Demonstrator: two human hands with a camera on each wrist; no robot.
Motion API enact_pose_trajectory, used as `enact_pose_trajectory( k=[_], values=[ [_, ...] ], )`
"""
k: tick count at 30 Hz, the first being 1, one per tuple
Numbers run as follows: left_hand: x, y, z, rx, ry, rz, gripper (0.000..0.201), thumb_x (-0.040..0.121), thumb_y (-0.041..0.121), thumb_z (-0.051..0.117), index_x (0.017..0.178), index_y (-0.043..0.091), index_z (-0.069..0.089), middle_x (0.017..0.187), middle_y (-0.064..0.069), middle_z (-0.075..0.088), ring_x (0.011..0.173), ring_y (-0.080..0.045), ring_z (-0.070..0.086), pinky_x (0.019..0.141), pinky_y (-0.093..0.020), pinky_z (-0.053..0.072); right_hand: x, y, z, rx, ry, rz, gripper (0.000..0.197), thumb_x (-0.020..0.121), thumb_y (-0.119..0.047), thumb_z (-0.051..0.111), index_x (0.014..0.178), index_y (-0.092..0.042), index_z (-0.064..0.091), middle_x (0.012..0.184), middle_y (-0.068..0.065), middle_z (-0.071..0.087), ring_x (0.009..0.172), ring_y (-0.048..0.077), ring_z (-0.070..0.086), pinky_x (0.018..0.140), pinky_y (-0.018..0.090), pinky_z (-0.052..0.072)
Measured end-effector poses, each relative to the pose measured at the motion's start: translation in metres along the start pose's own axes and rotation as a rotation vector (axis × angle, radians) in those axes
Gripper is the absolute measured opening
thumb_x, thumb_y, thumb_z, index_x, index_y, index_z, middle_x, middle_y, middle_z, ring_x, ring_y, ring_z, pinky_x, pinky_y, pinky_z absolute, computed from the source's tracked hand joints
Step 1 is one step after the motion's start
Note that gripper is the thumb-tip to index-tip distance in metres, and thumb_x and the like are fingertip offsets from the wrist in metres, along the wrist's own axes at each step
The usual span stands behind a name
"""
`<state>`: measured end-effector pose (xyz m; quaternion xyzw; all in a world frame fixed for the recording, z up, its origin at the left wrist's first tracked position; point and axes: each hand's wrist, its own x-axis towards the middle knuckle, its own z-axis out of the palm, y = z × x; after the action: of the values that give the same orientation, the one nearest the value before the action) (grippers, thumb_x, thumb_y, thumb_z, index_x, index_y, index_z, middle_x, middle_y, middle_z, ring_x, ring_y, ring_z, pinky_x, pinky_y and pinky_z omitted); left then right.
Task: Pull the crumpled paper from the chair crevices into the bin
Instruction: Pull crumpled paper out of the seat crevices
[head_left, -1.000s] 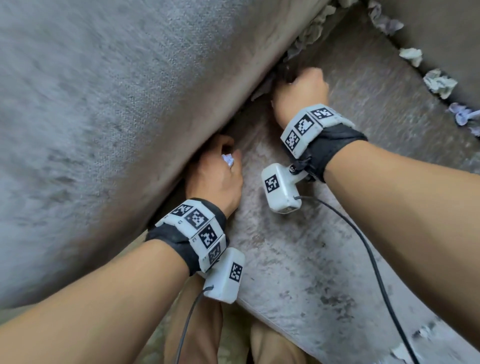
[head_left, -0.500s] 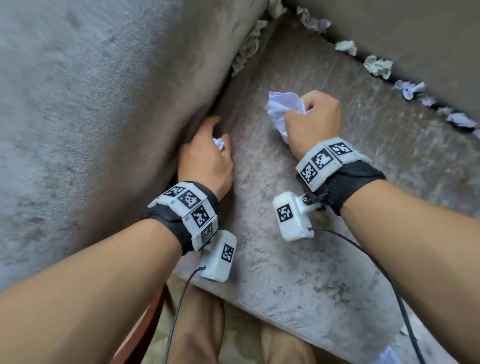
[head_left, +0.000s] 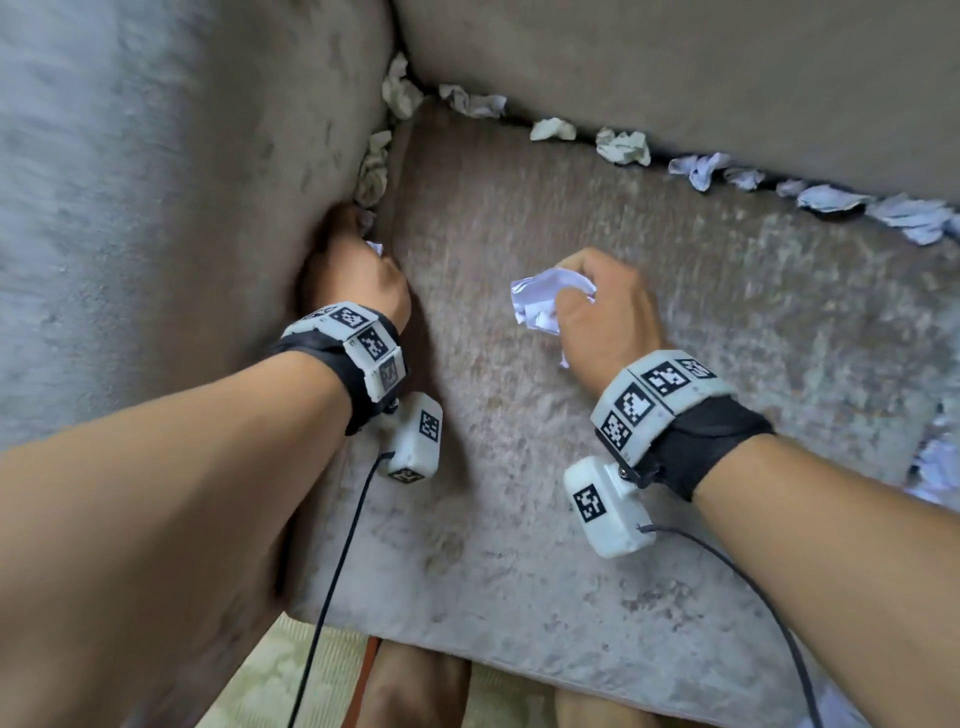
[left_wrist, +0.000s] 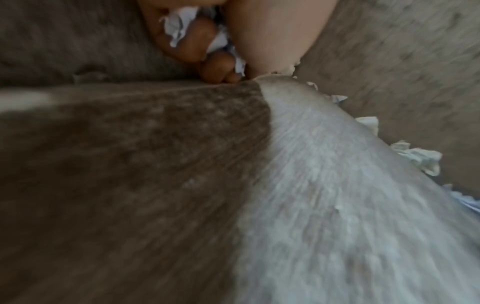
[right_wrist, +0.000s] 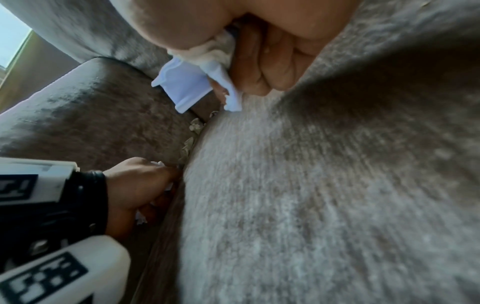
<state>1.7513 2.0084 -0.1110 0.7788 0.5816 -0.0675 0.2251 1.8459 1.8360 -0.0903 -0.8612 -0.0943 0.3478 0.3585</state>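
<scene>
Now, left to right across the head view:

Armrest (head_left: 156, 208): fills the 9 o'clock side, its inner face meeting the seat cushion (head_left: 597, 467) along a crevice that runs toward 12 o'clock.

Left hand (head_left: 358, 280): a second ago it was further down this crevice; it has moved up along it and now presses in just below more wedged paper (head_left: 373, 171). Fingers curled round a small white wad (left_wrist: 179, 30), gripping it.

Right hand (head_left: 608, 306): a second ago buried in the same crevice, it has since come out over the open cushion, near centre. Fingers closed tight on a crumpled paper (head_left: 545, 301), which sticks out at the thumb side.

Meaning for the task: one piece looks freed and ready for the bin; the bin is not in view.

Back crevice: from 12 toward 3 o'clock, a row of crumpled pieces (head_left: 623, 146) remains lodged, so much is left.
</scene>
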Motion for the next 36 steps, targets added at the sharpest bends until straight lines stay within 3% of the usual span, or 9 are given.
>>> enact_pose_trajectory(
  k=[3,8,12,16,19,23,25,30,36],
  values=[
    [0.004,0.006,0.005,0.027,0.071,-0.035,0.027,0.093,0.021,0.044,0.115,0.027,0.059,0.115,-0.004,0.066,0.104,-0.034,0.060,0.071,-0.030,0.033,0.001,0.006,-0.007,-0.025,-0.050,-0.005,0.028,0.070,-0.022,0.036,0.079,-0.017,0.062,0.074,0.003,0.063,0.071,0.030,0.061,0.055,0.051,0.055],
    [0.010,0.011,0.008,0.002,0.115,-0.081,0.025,0.092,0.022,0.043,0.107,0.024,0.063,0.112,-0.004,0.067,0.103,-0.032,0.062,0.076,-0.035,0.045,0.005,0.010,-0.011,-0.063,-0.108,-0.059,0.028,0.073,-0.019,0.038,0.081,-0.017,0.064,0.074,0.003,0.064,0.067,0.028,0.061,0.056,0.049,0.055],
    [0.006,0.008,0.007,-0.019,0.104,-0.059,0.024,0.090,0.021,0.041,0.103,0.022,0.061,0.107,-0.006,0.066,0.098,-0.034,0.061,0.073,-0.035,0.044,0.009,0.002,-0.009,-0.060,-0.104,-0.095,0.029,0.074,-0.023,0.037,0.080,-0.016,0.065,0.072,-0.001,0.063,0.065,0.023,0.058,0.056,0.039,0.052],
    [-0.001,0.005,0.000,-0.080,0.069,-0.040,0.022,0.094,0.025,0.041,0.099,0.011,0.057,0.102,-0.017,0.066,0.094,-0.040,0.060,0.074,-0.039,0.045,0.019,-0.015,0.003,-0.079,-0.088,-0.127,0.027,0.076,-0.034,0.044,0.078,-0.016,0.064,0.073,0.002,0.065,0.071,0.023,0.060,0.058,0.031,0.045],
    [-0.007,-0.006,-0.002,-0.197,0.038,-0.048,0.030,0.090,0.032,0.040,0.090,0.007,0.056,0.090,-0.015,0.068,0.086,-0.041,0.060,0.073,-0.041,0.050,0.031,-0.031,0.021,-0.111,-0.075,-0.114,0.030,0.079,-0.048,0.054,0.080,-0.020,0.064,0.076,-0.003,0.067,0.077,0.020,0.063,0.067,0.033,0.051],
    [-0.021,-0.020,-0.010,-0.307,-0.040,-0.049,0.046,0.093,0.049,0.041,0.083,0.008,0.058,0.076,-0.007,0.066,0.077,-0.037,0.059,0.069,-0.041,0.049,0.047,-0.061,0.049,-0.187,-0.103,-0.150,0.042,0.077,-0.057,0.061,0.110,-0.031,0.063,0.099,-0.013,0.067,0.105,0.018,0.055,0.087,0.028,0.043],
    [-0.026,-0.024,-0.013,-0.312,-0.062,-0.052,0.041,0.095,0.041,0.048,0.074,0.006,0.052,0.064,-0.004,0.057,0.067,-0.035,0.051,0.060,-0.036,0.040,0.055,-0.076,0.063,-0.221,-0.133,-0.172,0.056,0.079,-0.051,0.062,0.129,-0.030,0.050,0.091,-0.020,0.059,0.112,0.021,0.048,0.089,0.029,0.037],
    [-0.032,-0.037,-0.010,-0.339,-0.044,-0.027,0.037,0.091,0.022,0.051,0.063,0.013,0.029,0.054,-0.001,0.035,0.058,-0.029,0.033,0.054,-0.034,0.021,0.071,-0.102,0.098,-0.409,-0.128,-0.231,0.053,0.080,-0.037,0.056,0.131,-0.030,0.044,0.112,0.016,0.062,0.110,0.040,0.052,0.083,0.034,0.041],
    [-0.034,-0.052,0.002,-0.479,-0.001,0.080,0.012,0.081,0.018,0.049,0.076,0.018,0.038,0.057,0.004,0.037,0.054,-0.024,0.039,0.048,-0.037,0.036,0.086,-0.115,0.113,-0.608,-0.150,-0.163,0.043,0.086,-0.029,0.059,0.127,-0.019,0.051,0.125,0.016,0.058,0.117,0.038,0.054,0.090,0.036,0.044]
  ],
)
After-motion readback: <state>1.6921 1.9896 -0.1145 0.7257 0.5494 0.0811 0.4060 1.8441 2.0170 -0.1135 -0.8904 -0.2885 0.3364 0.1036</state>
